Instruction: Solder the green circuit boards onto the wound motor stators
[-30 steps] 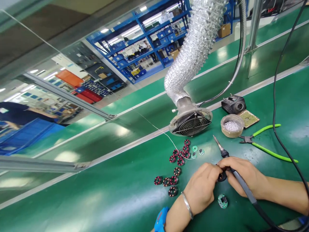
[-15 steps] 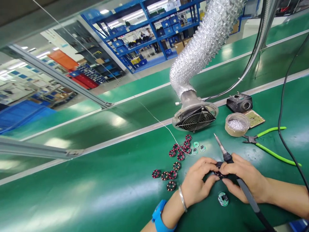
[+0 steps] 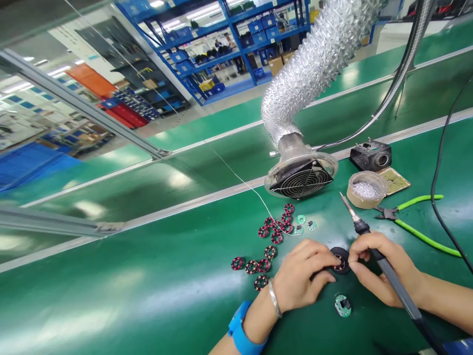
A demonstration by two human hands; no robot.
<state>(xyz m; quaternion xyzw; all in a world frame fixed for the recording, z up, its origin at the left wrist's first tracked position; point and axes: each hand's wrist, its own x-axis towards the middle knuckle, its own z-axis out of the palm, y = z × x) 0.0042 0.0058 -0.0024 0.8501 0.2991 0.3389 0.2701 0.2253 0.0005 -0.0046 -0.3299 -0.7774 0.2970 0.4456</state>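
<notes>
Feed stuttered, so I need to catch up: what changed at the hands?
The right hand drew back rightward, soldering iron still held, uncovering more of the black ring; whether it still touches is unclear. The left hand stays on the ring; cutters and loose circuit board stayed put.

Your left hand (image 3: 303, 273) touches the black ring (image 3: 345, 255); just right of that ring, your right hand (image 3: 405, 272) holds a soldering iron (image 3: 394, 281).

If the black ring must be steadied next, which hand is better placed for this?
Probably the left hand: its fingers touch the ring and it carries no tool. The right hand is close too, but it holds the iron.
</notes>
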